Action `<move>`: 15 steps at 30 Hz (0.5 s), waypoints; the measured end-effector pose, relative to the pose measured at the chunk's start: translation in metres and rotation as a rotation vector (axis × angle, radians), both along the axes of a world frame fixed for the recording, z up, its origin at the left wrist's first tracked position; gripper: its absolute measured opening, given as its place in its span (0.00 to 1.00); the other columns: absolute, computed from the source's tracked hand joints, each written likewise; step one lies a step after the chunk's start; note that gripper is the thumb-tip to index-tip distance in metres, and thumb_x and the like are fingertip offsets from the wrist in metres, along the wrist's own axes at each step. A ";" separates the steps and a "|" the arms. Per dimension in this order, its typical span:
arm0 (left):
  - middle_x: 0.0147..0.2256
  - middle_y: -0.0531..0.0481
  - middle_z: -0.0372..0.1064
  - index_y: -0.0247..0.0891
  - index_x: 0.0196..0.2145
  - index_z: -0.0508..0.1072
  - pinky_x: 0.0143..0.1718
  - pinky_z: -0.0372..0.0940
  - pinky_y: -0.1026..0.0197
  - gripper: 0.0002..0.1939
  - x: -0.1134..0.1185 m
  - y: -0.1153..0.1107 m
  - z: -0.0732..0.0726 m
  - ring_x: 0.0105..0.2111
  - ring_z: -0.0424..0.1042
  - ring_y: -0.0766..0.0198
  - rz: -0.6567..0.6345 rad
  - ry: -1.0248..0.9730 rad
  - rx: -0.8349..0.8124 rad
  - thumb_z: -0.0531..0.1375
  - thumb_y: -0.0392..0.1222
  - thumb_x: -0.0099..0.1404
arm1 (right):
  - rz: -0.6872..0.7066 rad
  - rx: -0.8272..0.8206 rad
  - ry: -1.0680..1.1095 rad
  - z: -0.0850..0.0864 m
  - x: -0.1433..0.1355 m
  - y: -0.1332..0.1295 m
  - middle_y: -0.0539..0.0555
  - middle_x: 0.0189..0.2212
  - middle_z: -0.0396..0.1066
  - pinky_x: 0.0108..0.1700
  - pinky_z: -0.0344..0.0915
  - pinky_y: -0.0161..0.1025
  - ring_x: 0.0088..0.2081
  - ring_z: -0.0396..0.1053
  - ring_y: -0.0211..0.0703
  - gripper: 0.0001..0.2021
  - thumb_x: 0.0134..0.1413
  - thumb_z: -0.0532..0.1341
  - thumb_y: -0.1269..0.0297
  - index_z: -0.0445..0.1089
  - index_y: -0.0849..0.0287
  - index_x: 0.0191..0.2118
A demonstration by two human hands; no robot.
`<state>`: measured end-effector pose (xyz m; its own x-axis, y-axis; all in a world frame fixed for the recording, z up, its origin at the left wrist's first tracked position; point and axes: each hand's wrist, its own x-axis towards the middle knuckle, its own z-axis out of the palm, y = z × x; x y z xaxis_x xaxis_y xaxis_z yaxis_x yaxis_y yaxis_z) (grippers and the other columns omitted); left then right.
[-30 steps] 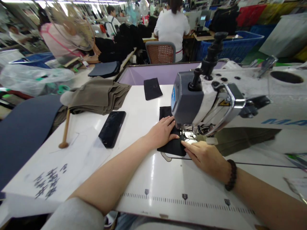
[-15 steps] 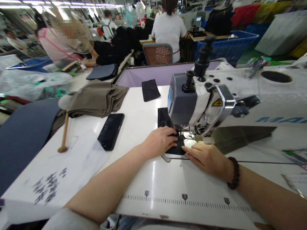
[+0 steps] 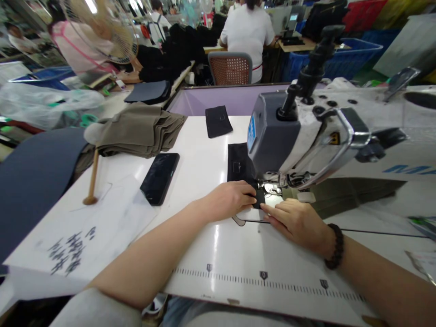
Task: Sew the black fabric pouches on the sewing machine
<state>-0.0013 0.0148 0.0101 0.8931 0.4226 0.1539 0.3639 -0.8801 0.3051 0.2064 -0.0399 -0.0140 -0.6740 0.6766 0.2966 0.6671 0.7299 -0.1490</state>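
At the bottom of the frame a printed ruler scale (image 3: 262,275) runs along the white bench (image 3: 218,245). Just above it, at the centre, the right hand (image 3: 296,220) lies flat, its fingers (image 3: 270,210) stretched and touching the near edge of the black fabric piece (image 3: 240,165). The left hand (image 3: 231,197) presses on the same piece with fingers bent, grasping nothing. The fabric lies under the sewing machine (image 3: 299,131). To the left lies a black phone (image 3: 160,178), behind it folded olive cloth (image 3: 139,129).
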 end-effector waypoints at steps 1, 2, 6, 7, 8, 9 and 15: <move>0.40 0.45 0.68 0.32 0.37 0.73 0.44 0.62 0.60 0.10 0.000 0.001 -0.001 0.42 0.65 0.62 0.002 -0.001 0.000 0.52 0.35 0.64 | -0.017 0.000 -0.002 -0.001 0.000 0.001 0.52 0.21 0.68 0.28 0.55 0.34 0.24 0.64 0.36 0.16 0.59 0.48 0.62 0.70 0.63 0.40; 0.41 0.46 0.68 0.32 0.37 0.73 0.44 0.62 0.60 0.10 -0.001 0.002 -0.002 0.42 0.65 0.62 0.007 -0.001 0.001 0.52 0.35 0.64 | -0.035 0.005 -0.005 -0.001 -0.001 0.001 0.53 0.23 0.69 0.29 0.56 0.34 0.25 0.65 0.36 0.16 0.59 0.48 0.61 0.70 0.63 0.40; 0.40 0.46 0.68 0.33 0.37 0.73 0.45 0.62 0.61 0.09 0.000 0.007 -0.006 0.42 0.65 0.62 0.037 -0.019 0.009 0.53 0.35 0.63 | -0.082 0.013 -0.033 -0.004 -0.001 0.004 0.53 0.25 0.71 0.28 0.58 0.35 0.26 0.66 0.38 0.17 0.59 0.47 0.60 0.69 0.62 0.41; 0.40 0.46 0.68 0.33 0.36 0.73 0.45 0.62 0.61 0.09 0.000 0.008 -0.006 0.42 0.65 0.62 0.043 -0.026 0.014 0.53 0.35 0.62 | -0.090 0.007 -0.038 -0.005 -0.001 0.005 0.53 0.25 0.71 0.29 0.58 0.35 0.26 0.66 0.38 0.17 0.59 0.47 0.59 0.69 0.62 0.42; 0.40 0.46 0.68 0.33 0.36 0.73 0.45 0.62 0.61 0.09 0.001 0.009 -0.007 0.42 0.66 0.62 0.047 -0.033 0.019 0.54 0.35 0.62 | -0.098 0.000 -0.041 -0.006 0.000 0.006 0.53 0.26 0.72 0.29 0.59 0.35 0.27 0.67 0.38 0.17 0.59 0.48 0.60 0.69 0.62 0.43; 0.40 0.46 0.68 0.33 0.35 0.73 0.44 0.63 0.61 0.09 0.001 0.011 -0.008 0.41 0.66 0.62 0.052 -0.042 0.026 0.54 0.35 0.62 | -0.105 -0.010 -0.044 -0.007 0.000 0.006 0.53 0.27 0.72 0.30 0.60 0.35 0.28 0.67 0.38 0.17 0.59 0.48 0.60 0.68 0.62 0.43; 0.40 0.47 0.69 0.34 0.36 0.73 0.42 0.64 0.61 0.08 0.001 0.017 -0.015 0.40 0.67 0.62 0.107 -0.087 0.057 0.54 0.36 0.62 | -0.151 -0.051 -0.074 -0.010 -0.001 0.009 0.55 0.33 0.73 0.34 0.62 0.36 0.32 0.69 0.40 0.17 0.58 0.49 0.59 0.65 0.62 0.48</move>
<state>0.0002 0.0320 -0.0045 0.8257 0.5029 0.2557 0.4307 -0.8546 0.2900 0.2054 -0.0311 -0.0244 -0.5819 0.7849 0.2131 0.7794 0.6130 -0.1295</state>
